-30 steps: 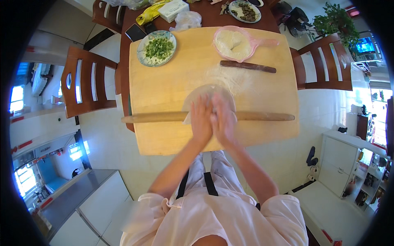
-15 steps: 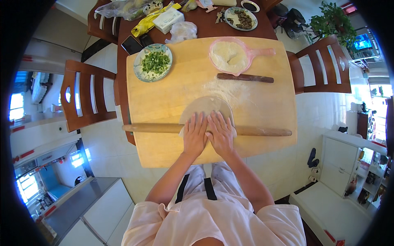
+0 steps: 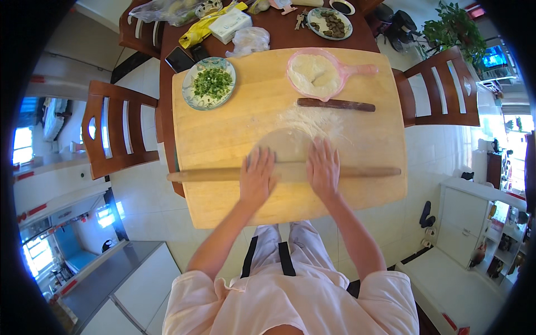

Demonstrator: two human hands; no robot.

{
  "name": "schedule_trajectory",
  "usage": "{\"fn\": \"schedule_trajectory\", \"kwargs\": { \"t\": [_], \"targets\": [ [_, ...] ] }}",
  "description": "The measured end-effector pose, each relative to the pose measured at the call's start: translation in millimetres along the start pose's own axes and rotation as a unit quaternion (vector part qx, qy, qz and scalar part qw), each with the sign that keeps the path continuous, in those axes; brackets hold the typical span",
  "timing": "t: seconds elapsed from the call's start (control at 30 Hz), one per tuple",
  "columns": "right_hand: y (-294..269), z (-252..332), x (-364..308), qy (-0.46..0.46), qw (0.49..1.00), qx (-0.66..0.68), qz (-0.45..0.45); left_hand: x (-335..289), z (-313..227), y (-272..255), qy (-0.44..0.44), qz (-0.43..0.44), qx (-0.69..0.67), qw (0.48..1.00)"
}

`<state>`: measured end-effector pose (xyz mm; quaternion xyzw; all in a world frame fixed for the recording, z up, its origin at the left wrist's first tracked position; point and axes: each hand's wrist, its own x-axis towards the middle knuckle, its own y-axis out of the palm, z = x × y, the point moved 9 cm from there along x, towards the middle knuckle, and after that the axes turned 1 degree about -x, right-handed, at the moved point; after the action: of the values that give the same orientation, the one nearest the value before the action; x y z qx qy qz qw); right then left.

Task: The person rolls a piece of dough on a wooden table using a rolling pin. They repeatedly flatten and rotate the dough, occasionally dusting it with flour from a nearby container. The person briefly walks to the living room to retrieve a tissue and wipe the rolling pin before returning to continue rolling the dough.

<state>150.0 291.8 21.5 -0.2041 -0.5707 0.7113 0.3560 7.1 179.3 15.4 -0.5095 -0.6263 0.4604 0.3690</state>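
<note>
A long wooden rolling pin lies crosswise near the front of a wooden board. Both palms rest on it, one to each side of the middle. My left hand is flat with fingers stretched forward, slightly blurred. Apart from it, my right hand is also flat, its fingers reaching past the pin. Between and ahead of the hands a thin, pale sheet of dough shows, blurred; part of it lies around or under the pin, and I cannot tell which. Loose flour dusts the board just beyond.
Farther back on the board are a plate of chopped green onions, a pink handled bowl of flour and a short dark stick. Behind it, the table holds a phone, a tissue pack and a plate of brown pieces. Chairs flank both sides.
My hands have slid apart along the rolling pin, the left one to the left and the right one to the right. The dough between them is more exposed and now blurred.
</note>
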Motion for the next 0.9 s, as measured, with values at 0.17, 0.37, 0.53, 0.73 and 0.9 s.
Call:
{"fn": "schedule_trajectory", "kwargs": {
  "t": [0.17,0.37,0.53,0.73,0.9],
  "targets": [
    [-8,-22,36,0.041,0.997,0.045,-0.049,35,25,-20,-0.024,-0.091,-0.014,0.995],
    [-11,-18,-39,0.070,0.996,0.058,-0.003,-49,31,-7,-0.069,-0.095,-0.041,0.992],
    [-20,-6,-80,0.032,0.998,0.053,-0.005,-108,6,-2,-0.084,-0.082,-0.040,0.992],
    [-17,-21,-3,0.080,0.996,0.017,-0.031,-30,24,-27,-0.152,-0.127,0.011,0.980],
    [-2,14,-37,-0.029,0.984,0.157,-0.080,-57,-56,20,-0.048,-0.040,-0.103,0.993]
  ]
}}
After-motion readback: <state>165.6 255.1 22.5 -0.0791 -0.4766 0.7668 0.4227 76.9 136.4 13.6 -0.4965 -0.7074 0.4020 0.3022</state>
